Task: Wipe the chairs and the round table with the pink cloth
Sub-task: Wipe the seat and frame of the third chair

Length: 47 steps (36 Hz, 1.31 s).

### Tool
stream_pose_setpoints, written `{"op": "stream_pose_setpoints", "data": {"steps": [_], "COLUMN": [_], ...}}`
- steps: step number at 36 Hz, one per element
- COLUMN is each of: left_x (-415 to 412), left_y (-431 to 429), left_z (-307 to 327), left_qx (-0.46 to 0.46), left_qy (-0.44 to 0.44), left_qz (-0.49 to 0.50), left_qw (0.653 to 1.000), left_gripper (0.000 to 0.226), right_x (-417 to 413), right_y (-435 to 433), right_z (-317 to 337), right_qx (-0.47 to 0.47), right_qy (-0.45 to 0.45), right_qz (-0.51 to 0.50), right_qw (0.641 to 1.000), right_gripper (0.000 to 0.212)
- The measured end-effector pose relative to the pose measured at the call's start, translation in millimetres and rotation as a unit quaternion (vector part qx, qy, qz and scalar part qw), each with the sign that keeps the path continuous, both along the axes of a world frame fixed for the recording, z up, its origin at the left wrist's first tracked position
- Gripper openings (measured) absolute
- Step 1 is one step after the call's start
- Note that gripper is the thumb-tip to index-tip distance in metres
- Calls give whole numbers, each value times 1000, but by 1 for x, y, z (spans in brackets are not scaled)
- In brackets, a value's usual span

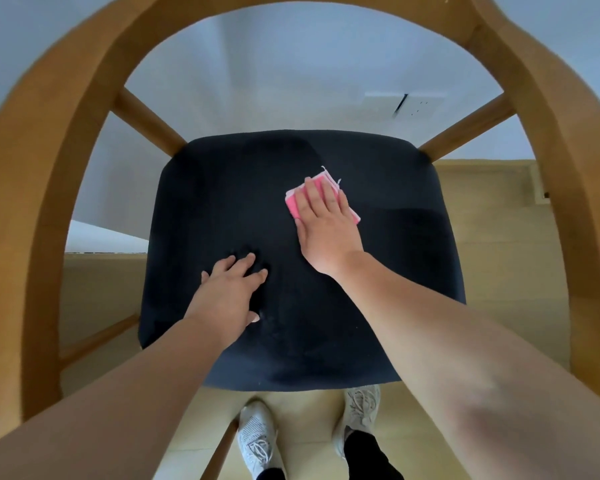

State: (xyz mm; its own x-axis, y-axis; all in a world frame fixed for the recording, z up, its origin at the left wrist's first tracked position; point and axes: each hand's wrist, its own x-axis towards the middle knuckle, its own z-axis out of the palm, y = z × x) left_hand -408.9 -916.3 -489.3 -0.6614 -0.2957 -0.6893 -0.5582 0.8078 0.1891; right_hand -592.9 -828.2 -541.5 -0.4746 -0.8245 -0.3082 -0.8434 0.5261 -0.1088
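Home interior, likely a dining area: curved light-wood armchair with dark navy fabric seat, pale wood-look floor, plain white wall carrying a white socket plate.

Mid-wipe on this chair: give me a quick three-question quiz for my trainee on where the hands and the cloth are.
1. Which hand presses the cloth?
2. The left hand rests on: A the seat; B the cloth; C nothing.
3. True or false: the cloth lies under the left hand.

Key: 1 the right hand, fingers flat on it; 2 A; 3 false, it lies on the seat under the right hand.
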Motion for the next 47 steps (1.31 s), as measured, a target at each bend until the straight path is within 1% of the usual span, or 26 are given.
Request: {"op": "stream_pose_setpoints", "data": {"steps": [3,5,8,12,16,19,23,27,29,33,40,47], "left_x": [-1,-2,-2,-4,-5,-5,-4,-4,-5,-5,-2,-2], "left_y": [0,1,1,2,2,2,1,1,1,0,0,0], "left_z": [0,1,1,4,6,5,5,6,6,7,3,-1], "left_qx": [0,-3,-6,-7,-8,-8,-4,-1,1,-1,-3,-8], "left_qy": [-5,-8,-10,-19,-21,-21,-21,-22,-20,-23,-12,-15], "left_qz": [3,-1,-2,-3,-4,-8,-5,-8,-7,-8,-11,-11], "left_qw": [1000,1000,1000,1000,1000,1000,1000,1000,1000,1000,1000,1000], "left_gripper": [77,77,76,76,76,76,76,76,76,76,75,75], "right_x": [-8,-17,-39,-73,-96,-98,-94,-91,-87,-70,-47,-45], "right_y": [5,12,33,76,116,127,122,119,111,68,-12,-62], "right_z": [0,0,1,2,-2,-3,-2,-1,1,3,3,-1], "right_qx": [4,5,14,29,41,20,6,22,25,33,8,-25], "right_qy": [-10,-18,-16,19,11,-5,-10,7,26,32,8,-9], "right_qz": [7,-6,-51,-112,-189,-242,-267,-246,-206,-99,-4,26], "right_qw": [1000,1000,998,993,981,970,964,969,978,994,1000,999], "right_gripper": [56,56,59,61,60,57,56,57,58,59,58,58]}}
